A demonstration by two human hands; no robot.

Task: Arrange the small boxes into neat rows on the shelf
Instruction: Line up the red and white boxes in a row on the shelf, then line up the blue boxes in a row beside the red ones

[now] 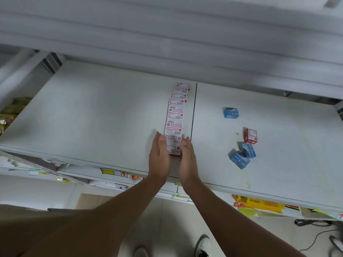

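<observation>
A single row of red-and-white boxes (175, 119) runs from the front toward the back of the pale shelf (92, 112), just left of the dark seam (193, 115) that splits the surface into two panels; about ten or eleven boxes can be counted, though the far ones blur together. The left hand (159, 158) lies flat and straight-fingered against the left side of the nearest boxes, and the right hand (187, 160) presses flat against their right side, so the front end of the row sits pinched between two extended palms, neither one curled around a box. On the right panel four loose boxes lie scattered well apart from the row: one blue box (230, 112) alone toward the back, one upright red box (251, 135) nearer the front, and just beside it two blue boxes (243, 157) tipped against each other. An upper shelf edge (185, 43) overhangs the back of the surface and hides its rear. Below the front lip, yellow packets (258, 204) and a shoe (203, 244) show on the floor side.
</observation>
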